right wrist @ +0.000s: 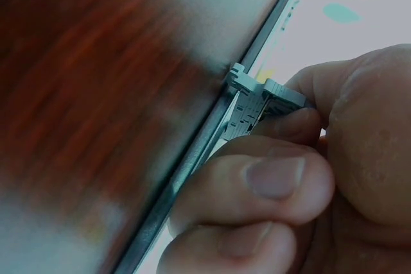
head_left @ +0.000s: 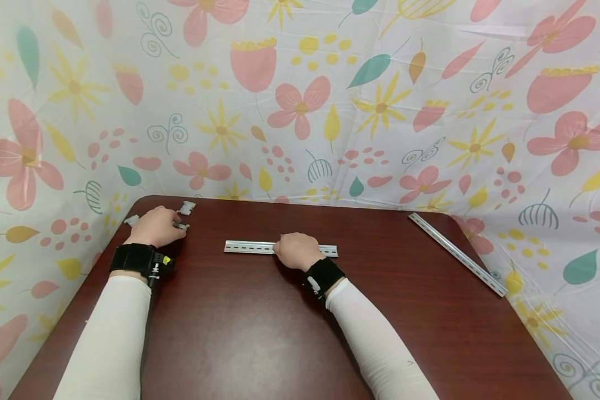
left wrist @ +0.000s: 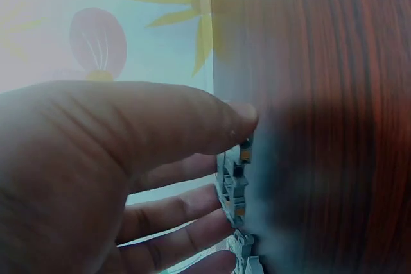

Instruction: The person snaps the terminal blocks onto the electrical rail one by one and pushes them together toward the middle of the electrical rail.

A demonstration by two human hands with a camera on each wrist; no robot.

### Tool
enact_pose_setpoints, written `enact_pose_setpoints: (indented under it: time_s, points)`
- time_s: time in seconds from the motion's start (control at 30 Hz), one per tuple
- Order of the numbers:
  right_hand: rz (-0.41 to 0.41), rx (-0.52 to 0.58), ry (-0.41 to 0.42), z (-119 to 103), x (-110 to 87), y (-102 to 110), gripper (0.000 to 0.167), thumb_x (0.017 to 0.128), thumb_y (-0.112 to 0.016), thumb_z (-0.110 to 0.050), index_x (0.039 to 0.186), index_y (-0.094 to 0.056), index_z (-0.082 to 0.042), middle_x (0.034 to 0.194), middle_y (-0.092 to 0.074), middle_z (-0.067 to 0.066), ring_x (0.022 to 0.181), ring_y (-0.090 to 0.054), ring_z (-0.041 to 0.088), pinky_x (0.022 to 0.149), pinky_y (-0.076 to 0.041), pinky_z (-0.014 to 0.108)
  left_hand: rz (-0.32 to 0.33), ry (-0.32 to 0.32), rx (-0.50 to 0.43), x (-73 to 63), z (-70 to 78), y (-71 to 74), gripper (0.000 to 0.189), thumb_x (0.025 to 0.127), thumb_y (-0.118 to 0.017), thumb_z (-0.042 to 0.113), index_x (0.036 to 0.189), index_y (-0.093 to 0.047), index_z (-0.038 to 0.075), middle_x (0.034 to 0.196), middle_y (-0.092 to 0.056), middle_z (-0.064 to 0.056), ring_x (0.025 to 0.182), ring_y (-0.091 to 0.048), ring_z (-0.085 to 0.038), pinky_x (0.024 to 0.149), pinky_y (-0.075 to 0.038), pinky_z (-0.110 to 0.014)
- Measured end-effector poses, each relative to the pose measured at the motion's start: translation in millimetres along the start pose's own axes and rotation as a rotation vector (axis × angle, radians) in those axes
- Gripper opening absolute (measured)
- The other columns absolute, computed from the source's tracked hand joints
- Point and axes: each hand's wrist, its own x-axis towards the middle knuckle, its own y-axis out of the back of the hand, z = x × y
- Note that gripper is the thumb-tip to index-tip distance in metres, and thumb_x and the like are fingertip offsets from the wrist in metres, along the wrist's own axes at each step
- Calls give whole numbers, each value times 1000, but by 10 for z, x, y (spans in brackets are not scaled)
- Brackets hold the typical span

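Note:
My left hand (head_left: 156, 226) is at the far left of the table. In the left wrist view its thumb and fingers pinch a grey terminal block (left wrist: 236, 181) with orange spots. Another grey block (left wrist: 245, 251) shows just below it. At mid-table, my right hand (head_left: 298, 251) is over a slotted metal DIN rail (head_left: 250, 247), covering its middle. In the right wrist view that hand's thumb and finger grip a small grey plastic rail clip (right wrist: 247, 104), which meets the edge of the rail; whether it is latched cannot be seen.
Beyond my left hand lies a grey block (head_left: 187, 208); a further grey piece (head_left: 131, 220) sits by the table's left edge. A longer DIN rail (head_left: 457, 254) lies slanted at the right. A flowered curtain (head_left: 300, 111) hangs around the dark wooden table (head_left: 240, 333).

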Motion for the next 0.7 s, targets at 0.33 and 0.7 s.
enact_pose_setpoints:
  time_s: [0.33, 0.7]
  points:
    - [26, 15, 14, 86, 72, -78, 54, 117, -44, -30, 67, -59, -17, 70, -57, 4, 68, -62, 21, 60, -56, 45, 42, -57, -33, 27, 97, -58, 46, 101, -78, 24, 134, -75, -8, 135, -65, -33, 123, -61, -49, 101, -53, -67]
    - [35, 28, -5, 116, 129, -128, 47, 114, -46, -30, 76, -69, -16, 86, -70, 9, 80, -72, 27, 66, -61, 50, 47, -111, -77, 45, 331, -142, 43, 104, -79, 21, 136, -74, -7, 145, -60, -33, 139, -54, -53, 109, -47, -74]
